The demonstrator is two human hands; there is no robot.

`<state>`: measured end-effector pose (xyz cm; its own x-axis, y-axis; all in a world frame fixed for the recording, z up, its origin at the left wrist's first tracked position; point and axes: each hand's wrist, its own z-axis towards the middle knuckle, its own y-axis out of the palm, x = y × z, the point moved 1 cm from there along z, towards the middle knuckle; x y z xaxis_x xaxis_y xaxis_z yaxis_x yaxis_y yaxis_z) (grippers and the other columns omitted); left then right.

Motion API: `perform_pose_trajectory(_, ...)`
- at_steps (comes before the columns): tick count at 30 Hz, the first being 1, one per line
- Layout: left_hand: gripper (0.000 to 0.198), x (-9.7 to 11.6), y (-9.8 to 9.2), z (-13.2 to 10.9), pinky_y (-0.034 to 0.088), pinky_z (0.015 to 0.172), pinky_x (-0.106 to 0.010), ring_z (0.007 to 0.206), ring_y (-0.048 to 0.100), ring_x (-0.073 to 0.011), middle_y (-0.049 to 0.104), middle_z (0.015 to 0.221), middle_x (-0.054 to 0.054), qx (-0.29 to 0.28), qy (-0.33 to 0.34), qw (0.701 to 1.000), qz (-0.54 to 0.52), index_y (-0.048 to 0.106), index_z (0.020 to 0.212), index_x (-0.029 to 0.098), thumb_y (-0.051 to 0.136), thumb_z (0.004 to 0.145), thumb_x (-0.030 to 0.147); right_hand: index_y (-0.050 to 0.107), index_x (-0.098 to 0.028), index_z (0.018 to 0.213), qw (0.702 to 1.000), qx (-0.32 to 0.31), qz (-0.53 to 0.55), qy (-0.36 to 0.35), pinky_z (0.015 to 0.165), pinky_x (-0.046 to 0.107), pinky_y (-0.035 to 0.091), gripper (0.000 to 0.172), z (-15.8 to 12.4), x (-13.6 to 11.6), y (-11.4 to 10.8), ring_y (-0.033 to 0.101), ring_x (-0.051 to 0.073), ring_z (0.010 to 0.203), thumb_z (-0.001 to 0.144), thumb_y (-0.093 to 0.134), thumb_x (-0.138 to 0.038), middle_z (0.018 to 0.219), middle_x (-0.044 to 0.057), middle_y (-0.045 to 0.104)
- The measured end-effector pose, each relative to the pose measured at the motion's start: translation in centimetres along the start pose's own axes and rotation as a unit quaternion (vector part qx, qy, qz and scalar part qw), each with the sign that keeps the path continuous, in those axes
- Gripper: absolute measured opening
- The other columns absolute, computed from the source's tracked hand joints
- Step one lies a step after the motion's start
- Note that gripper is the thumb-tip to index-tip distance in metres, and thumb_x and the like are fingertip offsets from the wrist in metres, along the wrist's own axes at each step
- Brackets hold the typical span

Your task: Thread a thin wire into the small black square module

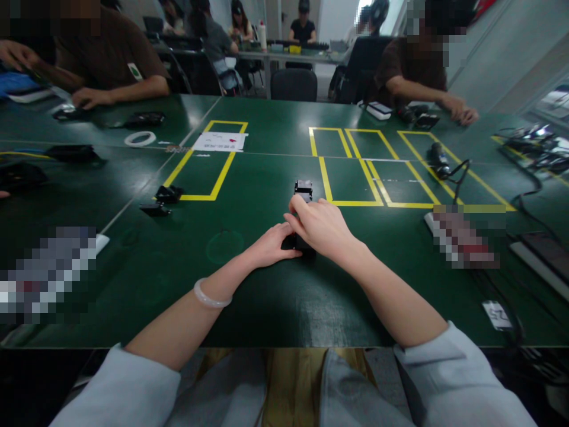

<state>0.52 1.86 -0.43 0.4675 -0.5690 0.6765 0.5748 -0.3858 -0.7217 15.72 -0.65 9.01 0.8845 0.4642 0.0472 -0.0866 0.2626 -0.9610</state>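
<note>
A small black device [304,188] stands on the green tabletop in front of me, mostly covered by my hands. Wrapped around its left side, my left hand [272,244] has its thumb low near the base and its fingers by the middle. My right hand [323,225] curls over the device from the right, fingers bent onto its upper part. What the right fingertips pinch is hidden. Two small black parts [169,193] lie to the left, at the near corner of a yellow-taped rectangle.
Yellow tape outlines [355,203] mark the green table [249,296]. A white paper [221,142] and a tape roll [140,139] lie back left. Blurred-out devices sit left and right. A black cylinder with a cable [439,160] is at right. People sit opposite.
</note>
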Motion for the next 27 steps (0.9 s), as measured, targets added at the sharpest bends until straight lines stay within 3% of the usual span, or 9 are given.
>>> perform_pose_trajectory(6, 0.04, -0.27, 0.09, 0.01, 0.045, 0.097, -0.045, 0.111, 0.057, -0.0301, 0.063, 0.119, -0.01, -0.013, -0.013, 1.0, 0.017, 0.061, 0.109, 0.017, 0.071, 0.078, 0.04, 0.052, -0.018, 0.102, 1.0, -0.014, -0.011, 0.013, 0.064, 0.029, 0.026, 0.024, 0.19, -0.02, 0.24, 0.061, 0.016, 0.066, 0.097, 0.03, -0.025, 0.078, 0.005, 0.07)
perform_pose_trajectory(9, 0.043, -0.13, 0.03, 0.0, 0.045, 0.098, -0.045, 0.112, 0.057, -0.0299, 0.062, 0.12, -0.01, -0.011, -0.015, 1.0, 0.015, 0.061, 0.112, 0.017, 0.072, 0.078, 0.04, 0.051, -0.018, 0.105, 1.0, -0.008, 0.004, 0.01, 0.065, 0.029, 0.027, 0.022, 0.13, -0.1, 0.14, 0.061, 0.016, 0.069, 0.096, 0.032, -0.022, 0.081, 0.004, 0.07)
perform_pose_trajectory(14, 0.049, 0.06, -0.01, -0.02, 0.042, 0.102, -0.045, 0.117, 0.055, -0.0298, 0.06, 0.127, -0.01, -0.005, -0.009, 1.0, 0.01, 0.057, 0.12, 0.018, 0.071, 0.079, 0.039, 0.052, -0.018, 0.102, 1.0, 0.005, 0.003, 0.001, 0.066, 0.029, 0.027, 0.026, 0.05, 0.01, 0.25, 0.06, 0.016, 0.067, 0.099, 0.03, -0.032, 0.078, 0.004, 0.069)
perform_pose_trajectory(20, 0.044, -0.2, 0.03, -0.07, 0.044, 0.098, -0.046, 0.113, 0.056, -0.0303, 0.062, 0.121, -0.011, -0.005, -0.014, 1.0, 0.012, 0.06, 0.112, 0.017, 0.07, 0.079, 0.043, 0.052, -0.018, 0.102, 1.0, -0.002, 0.006, 0.003, 0.065, 0.029, 0.026, 0.021, 0.11, -0.01, 0.12, 0.06, 0.015, 0.066, 0.096, 0.032, -0.021, 0.079, 0.004, 0.07)
perform_pose_trajectory(27, 0.047, 0.02, -0.03, -0.02, 0.042, 0.101, -0.047, 0.117, 0.055, -0.0309, 0.059, 0.127, -0.01, -0.006, -0.008, 1.0, 0.003, 0.058, 0.119, 0.019, 0.07, 0.079, 0.041, 0.053, -0.018, 0.101, 1.0, -0.011, -0.003, 0.008, 0.065, 0.029, 0.027, 0.029, 0.05, -0.01, -0.03, 0.061, 0.016, 0.067, 0.1, 0.028, -0.034, 0.078, 0.005, 0.07)
